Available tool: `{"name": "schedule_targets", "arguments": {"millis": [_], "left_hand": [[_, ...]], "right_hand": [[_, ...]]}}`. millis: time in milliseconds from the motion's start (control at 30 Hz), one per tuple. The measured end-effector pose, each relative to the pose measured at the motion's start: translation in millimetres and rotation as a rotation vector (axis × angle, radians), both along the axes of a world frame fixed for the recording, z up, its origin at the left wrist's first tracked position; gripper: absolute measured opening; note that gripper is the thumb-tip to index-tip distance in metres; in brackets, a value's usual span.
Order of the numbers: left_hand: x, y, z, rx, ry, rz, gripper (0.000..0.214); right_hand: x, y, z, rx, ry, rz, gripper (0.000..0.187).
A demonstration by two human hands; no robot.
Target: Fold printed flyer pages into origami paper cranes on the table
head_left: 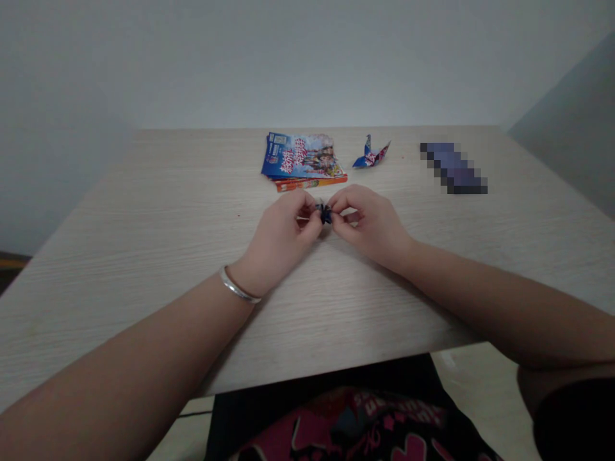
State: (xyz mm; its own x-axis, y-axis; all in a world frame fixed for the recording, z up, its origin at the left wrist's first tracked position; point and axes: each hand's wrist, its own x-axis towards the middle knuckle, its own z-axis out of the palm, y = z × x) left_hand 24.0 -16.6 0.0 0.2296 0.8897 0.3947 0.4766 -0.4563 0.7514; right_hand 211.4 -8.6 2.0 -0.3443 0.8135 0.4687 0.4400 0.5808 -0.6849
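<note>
Both my hands meet over the middle of the light wooden table (144,211). My left hand (283,234), with a silver bangle on its wrist, pinches one side of a small dark blue folded paper piece (325,212). My right hand (368,221) pinches the other side of the same piece with thumb and forefinger. Most of the paper is hidden between the fingers. Both forearms rest on the table.
A stack of colourful printed paper sheets (302,160) lies just beyond my hands. A finished folded paper figure (371,155) sits to its right. A blurred-out dark object (454,168) lies at the far right. A pale wall stands behind the table.
</note>
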Motion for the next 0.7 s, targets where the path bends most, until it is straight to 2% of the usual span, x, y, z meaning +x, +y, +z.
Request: {"name": "schedule_targets", "arguments": {"millis": [133, 233, 333, 433, 533, 633, 700], "left_hand": [[-1.8, 4.1, -5.2, -0.028, -0.058, 0.08, 0.013], [-1.0, 5.5, -8.0, -0.052, -0.127, 0.062, 0.015], [0.5, 3.4, -6.4, -0.049, -0.104, 0.037, 0.013], [0.9, 0.7, -2.5, -0.012, -0.063, -0.002, 0.009], [0.5, 0.9, -2.2, 0.003, -0.087, -0.024, 0.008], [0.8, 4.7, -7.3, -0.057, -0.16, -0.022, 0.009], [1.7, 7.8, -12.0, -0.121, -0.234, -0.01, 0.017]], "right_hand": [[-0.5, -0.4, -1.4, -0.103, 0.13, -0.061, 0.011], [-2.0, 1.7, -4.1, -0.188, 0.189, -0.091, 0.015], [-3.1, 3.2, -4.2, -0.225, 0.155, -0.074, 0.016], [-2.3, 2.4, -1.4, -0.162, 0.09, -0.046, 0.012], [0.3, 0.6, 1.7, -0.031, -0.03, 0.009, 0.006], [2.8, -0.3, 3.0, 0.085, -0.152, 0.013, 0.007], [3.5, -0.1, 2.7, 0.123, -0.205, -0.005, 0.011]]}}
